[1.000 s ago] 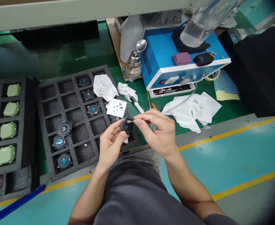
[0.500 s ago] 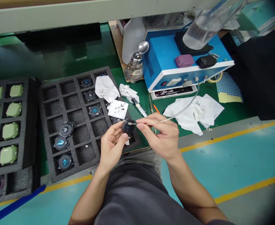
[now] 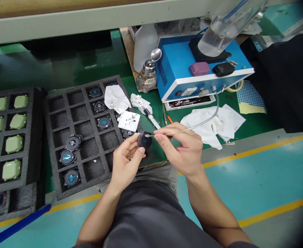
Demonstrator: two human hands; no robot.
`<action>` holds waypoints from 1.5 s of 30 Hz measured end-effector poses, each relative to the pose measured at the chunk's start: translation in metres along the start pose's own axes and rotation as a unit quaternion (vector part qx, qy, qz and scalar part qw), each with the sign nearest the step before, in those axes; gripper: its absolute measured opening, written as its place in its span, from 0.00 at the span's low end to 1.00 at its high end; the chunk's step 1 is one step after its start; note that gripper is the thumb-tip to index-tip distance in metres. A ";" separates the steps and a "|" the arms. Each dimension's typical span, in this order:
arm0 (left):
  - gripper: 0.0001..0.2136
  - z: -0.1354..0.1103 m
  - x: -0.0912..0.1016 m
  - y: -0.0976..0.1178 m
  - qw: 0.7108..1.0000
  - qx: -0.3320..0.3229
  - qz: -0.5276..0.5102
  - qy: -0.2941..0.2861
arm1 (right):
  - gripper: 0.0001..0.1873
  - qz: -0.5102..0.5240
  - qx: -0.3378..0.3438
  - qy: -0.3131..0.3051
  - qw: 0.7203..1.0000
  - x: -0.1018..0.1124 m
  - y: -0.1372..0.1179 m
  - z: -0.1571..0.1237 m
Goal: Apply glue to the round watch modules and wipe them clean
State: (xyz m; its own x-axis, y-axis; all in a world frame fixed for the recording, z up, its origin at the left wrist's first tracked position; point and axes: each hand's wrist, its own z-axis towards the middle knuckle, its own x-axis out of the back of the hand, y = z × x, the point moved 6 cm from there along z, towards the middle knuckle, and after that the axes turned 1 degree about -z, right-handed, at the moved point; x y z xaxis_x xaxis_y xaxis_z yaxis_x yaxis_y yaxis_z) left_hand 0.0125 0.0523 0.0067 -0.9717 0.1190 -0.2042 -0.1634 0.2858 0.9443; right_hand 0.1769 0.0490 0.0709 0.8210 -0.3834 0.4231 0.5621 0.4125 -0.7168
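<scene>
My left hand (image 3: 127, 156) pinches a round black watch case (image 3: 144, 141) by its edge, above the near right corner of a foam tray (image 3: 89, 186). Between the thumb and fingers of my right hand (image 3: 182, 148) is a thin suction pen (image 3: 151, 135), whose pale tip lies at the face of the watch case. From the pen a clear tube (image 3: 205, 124) curves up to the front of a blue machine (image 3: 182, 65). More round watch cases (image 3: 72, 178) sit in the tray's compartments. Whether the tip presses on the case, I cannot tell.
White wipes (image 3: 117, 98) and a paper with dark bits (image 3: 129, 120) lie over the tray's right side. Beyond are a syringe (image 3: 152, 119), a glass alcohol bottle (image 3: 146, 76) and crumpled cloths (image 3: 208, 125). Green cases (image 3: 14, 144) fill another foam tray at left.
Both hands have shifted slightly to the right with the watch case and the pen. The case is turned a little more face-up, and the tip stays at its face.
</scene>
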 end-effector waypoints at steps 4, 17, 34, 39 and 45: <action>0.20 0.002 -0.016 0.000 1.000 -0.004 -0.021 -0.001 | 0.06 -0.011 0.014 0.011 1.000 0.011 -0.001 0.003; 0.19 0.014 -0.033 -0.019 0.997 0.013 -0.073 -0.027 | 0.06 -0.055 0.042 -0.024 0.997 0.016 0.004 0.011; 0.19 0.015 -0.025 -0.017 0.995 0.034 -0.081 -0.044 | 0.06 -0.053 0.033 -0.035 0.997 0.007 0.002 0.016; 0.19 0.016 -0.025 -0.017 0.995 0.029 -0.078 -0.046 | 0.05 -0.049 0.029 -0.032 0.998 0.008 0.002 0.015; 0.19 0.015 -0.025 -0.016 0.995 0.033 -0.078 -0.046 | 0.06 -0.051 0.033 -0.027 0.998 0.009 0.000 0.015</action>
State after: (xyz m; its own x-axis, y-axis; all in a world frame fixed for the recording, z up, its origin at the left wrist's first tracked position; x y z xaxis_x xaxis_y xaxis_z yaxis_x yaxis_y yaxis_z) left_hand 0.0420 0.0590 -0.0071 -0.9154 0.1531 -0.3724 -0.2966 0.3692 0.8807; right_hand 0.1854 0.0578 0.0828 0.7619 -0.3823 0.5228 0.6474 0.4268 -0.6314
